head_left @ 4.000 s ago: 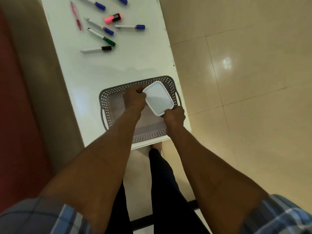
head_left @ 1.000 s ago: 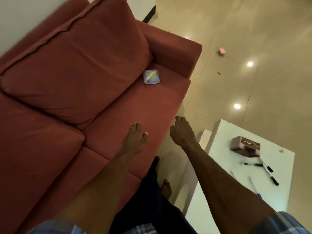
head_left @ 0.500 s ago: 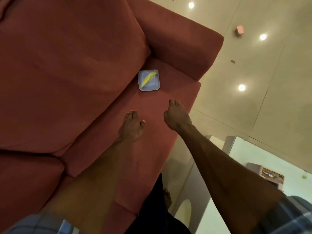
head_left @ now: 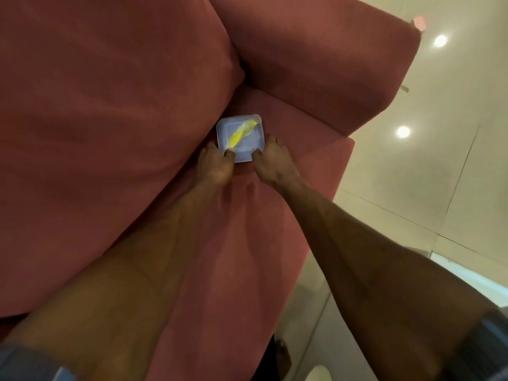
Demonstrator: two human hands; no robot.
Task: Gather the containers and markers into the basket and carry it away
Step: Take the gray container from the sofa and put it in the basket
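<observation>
A small square clear container (head_left: 242, 137) with something yellow inside lies on the red sofa seat, close to the back cushion. My left hand (head_left: 215, 165) grips its near left corner, thumb on the lid. My right hand (head_left: 270, 160) grips its near right corner, thumb on top and fingers along the right side. The basket and the markers are out of view.
The red sofa (head_left: 110, 133) fills the left and middle, its armrest (head_left: 316, 59) just behind the container. Tiled floor (head_left: 426, 174) lies to the right. A corner of the white table (head_left: 467, 279) shows at the right edge.
Both hands have reached forward across the sofa seat and taken hold of the container, which they were short of half a second ago. Earlier they set another container in the basket.
</observation>
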